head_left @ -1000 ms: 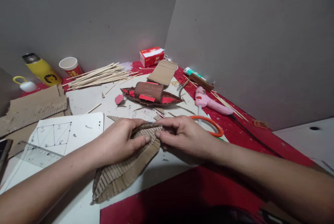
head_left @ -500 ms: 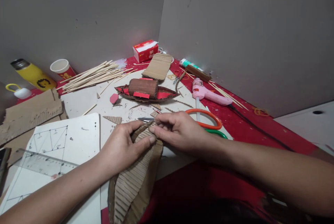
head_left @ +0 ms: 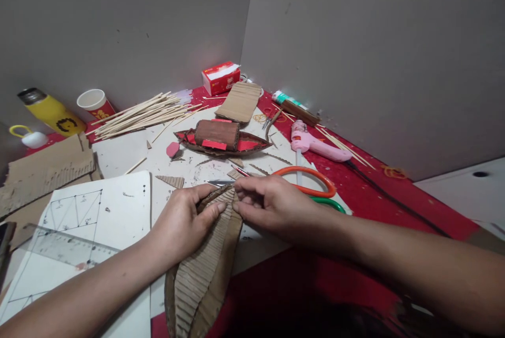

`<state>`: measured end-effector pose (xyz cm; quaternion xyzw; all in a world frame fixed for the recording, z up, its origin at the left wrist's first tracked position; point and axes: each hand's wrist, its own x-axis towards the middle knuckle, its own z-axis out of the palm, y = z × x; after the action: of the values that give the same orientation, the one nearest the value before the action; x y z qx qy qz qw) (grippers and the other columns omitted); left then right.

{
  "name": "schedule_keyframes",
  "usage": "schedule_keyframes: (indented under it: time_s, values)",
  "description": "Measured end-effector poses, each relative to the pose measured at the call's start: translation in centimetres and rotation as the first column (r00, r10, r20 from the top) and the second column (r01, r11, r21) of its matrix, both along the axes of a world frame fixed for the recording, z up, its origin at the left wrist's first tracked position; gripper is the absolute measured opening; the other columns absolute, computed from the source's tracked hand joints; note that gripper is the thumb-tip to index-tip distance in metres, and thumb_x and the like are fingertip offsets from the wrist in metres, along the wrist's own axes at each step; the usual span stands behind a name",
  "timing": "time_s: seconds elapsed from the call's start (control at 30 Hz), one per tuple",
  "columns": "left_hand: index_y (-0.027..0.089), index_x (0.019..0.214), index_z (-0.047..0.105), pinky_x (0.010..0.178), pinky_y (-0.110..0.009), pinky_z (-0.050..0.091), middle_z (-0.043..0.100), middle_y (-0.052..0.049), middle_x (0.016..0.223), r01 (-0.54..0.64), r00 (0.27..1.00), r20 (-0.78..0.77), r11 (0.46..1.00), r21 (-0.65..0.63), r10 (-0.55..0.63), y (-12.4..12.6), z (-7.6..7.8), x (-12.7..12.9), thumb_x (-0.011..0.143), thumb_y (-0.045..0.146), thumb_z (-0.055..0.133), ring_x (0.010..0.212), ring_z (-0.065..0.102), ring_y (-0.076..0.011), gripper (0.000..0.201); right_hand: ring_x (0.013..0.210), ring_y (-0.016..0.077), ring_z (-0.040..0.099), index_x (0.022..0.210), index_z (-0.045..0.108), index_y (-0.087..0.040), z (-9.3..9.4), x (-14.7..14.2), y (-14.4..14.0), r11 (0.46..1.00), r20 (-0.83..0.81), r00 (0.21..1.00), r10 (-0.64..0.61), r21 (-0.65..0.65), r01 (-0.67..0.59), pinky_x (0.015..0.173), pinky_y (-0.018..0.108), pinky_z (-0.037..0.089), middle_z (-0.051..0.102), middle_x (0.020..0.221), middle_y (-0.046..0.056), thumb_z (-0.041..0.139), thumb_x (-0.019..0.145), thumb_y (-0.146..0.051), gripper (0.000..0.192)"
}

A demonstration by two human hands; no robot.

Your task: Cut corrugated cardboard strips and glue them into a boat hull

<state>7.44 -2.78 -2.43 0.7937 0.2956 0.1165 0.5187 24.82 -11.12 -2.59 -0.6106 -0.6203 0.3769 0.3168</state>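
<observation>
A corrugated cardboard boat hull [head_left: 201, 280] points away from me, its near end cut off by the bottom of the view. My left hand [head_left: 185, 219] is closed on its left wall near the far tip, with the thumb pressed on the ridged floor inside. At the tip's right side, my right hand [head_left: 272, 198] pinches the cardboard edge between thumb and fingers. Beyond both hands sits a finished-looking model boat [head_left: 221, 138] with a brown arched cabin and red inside. Scissors [head_left: 303, 170] with orange and green handles lie partly hidden behind my right hand.
A pink glue gun [head_left: 319, 143] with a black cord lies at the right. Wooden sticks [head_left: 145, 114], a paper cup [head_left: 94, 102] and a yellow bottle [head_left: 51, 112] stand or lie at the back left. A ruler [head_left: 71, 246] rests on a drawing sheet [head_left: 126, 206].
My right hand has shifted slightly right and down along the hull's tip. My left thumb has drawn back a little to the left. The hull's far end has turned slightly.
</observation>
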Motion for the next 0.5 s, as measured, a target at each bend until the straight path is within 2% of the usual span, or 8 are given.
schedule_keyframes:
  time_s: [0.17, 0.27, 0.4, 0.5]
  values:
    - [0.017, 0.089, 0.068, 0.068, -0.027, 0.046, 0.069, -0.001, 0.077, 0.005, 0.998, -0.060, 0.997, 0.078, 0.000, -0.1, 0.0, -0.2, 0.091, 0.025, 0.052, 0.073, 0.060, -0.0173, 0.018, 0.052, 0.0092, 0.039, 0.067, 0.041, -0.021, -1.3, -0.5, 0.2, 0.995, 0.041, 0.996, -0.080, 0.057, 0.078, 0.048, 0.021, 0.030, 0.041, 0.057, -0.007, 0.053, 0.076, -0.016, 0.016]
    - [0.016, 0.086, 0.068, 0.065, -0.026, 0.046, 0.067, -0.001, 0.074, 0.004, 0.996, -0.085, 0.995, 0.102, 0.005, 0.0, 0.0, -0.3, 0.091, 0.025, 0.052, 0.070, 0.059, -0.0170, 0.019, 0.052, 0.0093, 0.040, 0.069, 0.039, -0.022, -1.5, -0.6, 0.3, 0.994, 0.051, 0.995, -0.085, 0.069, 0.081, 0.047, 0.021, 0.030, 0.041, 0.057, -0.007, 0.054, 0.076, -0.016, 0.017]
    - [0.016, 0.093, 0.070, 0.073, -0.028, 0.048, 0.071, -0.002, 0.082, 0.010, 0.999, -0.032, 0.999, 0.040, -0.009, 0.2, 0.2, -0.1, 0.090, 0.024, 0.053, 0.081, 0.064, -0.0191, 0.019, 0.054, 0.0097, 0.040, 0.069, 0.044, -0.021, -0.8, -0.4, 0.2, 0.998, 0.013, 0.999, -0.036, 0.043, 0.035, 0.048, 0.021, 0.032, 0.042, 0.058, -0.006, 0.054, 0.082, -0.023, 0.016]
    - [0.016, 0.096, 0.071, 0.077, -0.029, 0.049, 0.072, -0.002, 0.085, 0.006, 1.000, 0.000, 1.000, 0.022, -0.006, 0.1, 0.3, 0.1, 0.089, 0.024, 0.055, 0.084, 0.065, -0.0194, 0.019, 0.055, 0.0107, 0.042, 0.072, 0.052, -0.018, -0.3, -0.3, 0.2, 0.997, -0.003, 0.998, -0.060, 0.047, 0.060, 0.049, 0.022, 0.033, 0.046, 0.059, -0.004, 0.056, 0.085, -0.032, 0.019]
